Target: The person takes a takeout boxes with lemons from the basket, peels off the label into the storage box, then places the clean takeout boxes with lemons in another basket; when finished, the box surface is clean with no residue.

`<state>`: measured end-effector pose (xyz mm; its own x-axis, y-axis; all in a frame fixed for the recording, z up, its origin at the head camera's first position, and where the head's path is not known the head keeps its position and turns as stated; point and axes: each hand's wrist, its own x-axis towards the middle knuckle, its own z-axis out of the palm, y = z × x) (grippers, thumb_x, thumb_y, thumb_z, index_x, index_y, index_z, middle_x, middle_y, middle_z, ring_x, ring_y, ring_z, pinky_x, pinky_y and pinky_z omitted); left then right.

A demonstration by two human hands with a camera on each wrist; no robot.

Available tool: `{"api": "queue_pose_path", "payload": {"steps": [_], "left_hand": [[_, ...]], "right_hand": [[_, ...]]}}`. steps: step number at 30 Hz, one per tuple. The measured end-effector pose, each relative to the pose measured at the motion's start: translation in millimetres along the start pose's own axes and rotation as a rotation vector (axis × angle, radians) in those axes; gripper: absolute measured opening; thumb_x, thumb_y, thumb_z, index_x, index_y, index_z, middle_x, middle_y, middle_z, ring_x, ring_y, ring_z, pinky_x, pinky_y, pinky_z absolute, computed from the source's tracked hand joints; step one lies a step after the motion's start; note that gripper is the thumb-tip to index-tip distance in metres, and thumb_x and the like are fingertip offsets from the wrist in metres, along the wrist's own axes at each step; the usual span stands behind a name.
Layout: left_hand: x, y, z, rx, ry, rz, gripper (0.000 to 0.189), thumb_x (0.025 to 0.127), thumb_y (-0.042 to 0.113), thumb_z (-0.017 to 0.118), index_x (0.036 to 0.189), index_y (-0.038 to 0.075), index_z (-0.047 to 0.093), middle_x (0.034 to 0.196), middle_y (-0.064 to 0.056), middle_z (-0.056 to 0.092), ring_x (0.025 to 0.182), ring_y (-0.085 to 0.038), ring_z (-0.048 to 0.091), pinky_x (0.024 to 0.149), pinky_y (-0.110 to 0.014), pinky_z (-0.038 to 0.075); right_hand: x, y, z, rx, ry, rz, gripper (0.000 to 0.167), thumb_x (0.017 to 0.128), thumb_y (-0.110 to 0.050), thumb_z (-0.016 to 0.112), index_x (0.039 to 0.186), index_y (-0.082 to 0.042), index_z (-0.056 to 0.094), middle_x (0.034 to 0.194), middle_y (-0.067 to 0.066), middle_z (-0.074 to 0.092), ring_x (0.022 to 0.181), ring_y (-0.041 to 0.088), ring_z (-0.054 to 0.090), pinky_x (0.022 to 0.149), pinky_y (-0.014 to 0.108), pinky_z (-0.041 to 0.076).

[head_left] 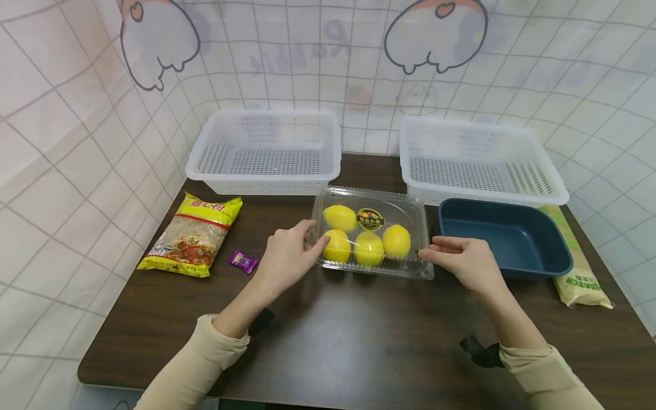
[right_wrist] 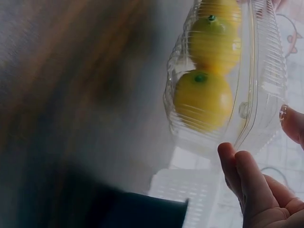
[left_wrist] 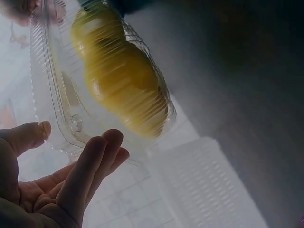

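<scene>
A clear plastic clamshell box (head_left: 371, 206) with a dark round label on its lid lies mid-table. Inside sit several yellow lemons (head_left: 397, 241). My left hand (head_left: 290, 253) holds the box's left side, thumb over the front left corner of the lid and fingers (left_wrist: 88, 164) along the side wall. At the opposite side, my right hand (head_left: 465, 263) holds the right edge, its thumb on the lid's rim and its fingers (right_wrist: 254, 178) against the wall below. In both wrist views the lemons show through the ribbed wall.
Two white perforated baskets (head_left: 263, 185) (head_left: 487, 196) stand along the back. A dark blue tub (head_left: 512, 233) is right of the box, overlapping a green-and-cream packet (head_left: 576, 273). Leftward lie a yellow food bag (head_left: 192, 233) and a small purple-wrapped candy (head_left: 243, 261). Tile-patterned sheeting surrounds the table.
</scene>
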<state>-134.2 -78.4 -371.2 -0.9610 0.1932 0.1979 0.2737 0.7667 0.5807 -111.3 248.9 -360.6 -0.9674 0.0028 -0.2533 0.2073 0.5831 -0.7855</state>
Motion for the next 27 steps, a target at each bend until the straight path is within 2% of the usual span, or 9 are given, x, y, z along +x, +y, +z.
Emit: {"api": "queue_pose_path", "payload": {"steps": [5, 9, 14, 19, 23, 27], "left_hand": [[-8.8, -6.7, 12.1, -0.019, -0.047, -0.041, 0.046, 0.095, 0.037, 0.065, 0.125, 0.003, 0.062, 0.070, -0.003, 0.068, 0.055, -0.010, 0.055, 0.053, -0.024, 0.045], [-12.9, -10.4, 19.1, -0.019, -0.053, -0.037, 0.046, 0.095, 0.037, 0.065, 0.125, 0.001, 0.061, 0.065, -0.001, 0.063, 0.053, -0.010, 0.051, 0.053, -0.025, 0.043], [-16.2, -12.6, 23.5, -0.030, -0.051, -0.030, 0.048, 0.095, 0.037, 0.066, 0.125, 0.000, 0.061, 0.061, 0.000, 0.056, 0.051, -0.009, 0.044, 0.051, -0.024, 0.040], [-17.7, -13.9, 25.5, 0.001, -0.040, -0.016, 0.050, 0.096, 0.038, 0.065, 0.128, 0.000, 0.059, 0.057, 0.002, 0.049, 0.047, -0.007, 0.036, 0.046, -0.022, 0.034], [-18.3, -14.5, 26.8, 0.019, -0.047, -0.029, 0.053, 0.097, 0.040, 0.063, 0.132, 0.002, 0.057, 0.055, 0.003, 0.042, 0.046, -0.007, 0.031, 0.042, -0.022, 0.029], [-19.5, -13.9, 28.9, 0.039, -0.066, -0.054, 0.055, 0.097, 0.044, 0.060, 0.135, 0.003, 0.056, 0.055, 0.000, 0.045, 0.045, -0.009, 0.035, 0.042, -0.023, 0.033]], "right_hand": [[-0.5, 7, 8, -0.024, -0.003, 0.024, 0.076, 0.086, -0.051, 0.072, 0.143, -0.005, 0.052, 0.140, 0.017, 0.060, 0.137, 0.035, 0.051, 0.108, 0.052, 0.047], [-1.2, 10, 10, -0.018, -0.008, 0.044, 0.078, 0.086, -0.052, 0.072, 0.144, -0.005, 0.051, 0.142, 0.017, 0.059, 0.140, 0.036, 0.047, 0.110, 0.053, 0.045], [-2.3, 14, 13, -0.015, -0.026, 0.051, 0.077, 0.088, -0.051, 0.071, 0.145, -0.004, 0.050, 0.142, 0.018, 0.059, 0.141, 0.037, 0.046, 0.111, 0.056, 0.043], [-1.4, 18, 14, -0.002, -0.031, 0.043, 0.075, 0.088, -0.051, 0.070, 0.144, -0.004, 0.052, 0.140, 0.018, 0.060, 0.140, 0.037, 0.048, 0.111, 0.056, 0.043], [-0.5, 22, 15, -0.008, -0.023, 0.044, 0.076, 0.087, -0.055, 0.070, 0.143, -0.006, 0.053, 0.140, 0.016, 0.061, 0.139, 0.035, 0.049, 0.110, 0.056, 0.043], [-2.1, 25, 15, -0.040, -0.009, 0.038, 0.075, 0.087, -0.058, 0.069, 0.141, -0.008, 0.055, 0.138, 0.014, 0.062, 0.137, 0.035, 0.051, 0.108, 0.054, 0.046]]}}
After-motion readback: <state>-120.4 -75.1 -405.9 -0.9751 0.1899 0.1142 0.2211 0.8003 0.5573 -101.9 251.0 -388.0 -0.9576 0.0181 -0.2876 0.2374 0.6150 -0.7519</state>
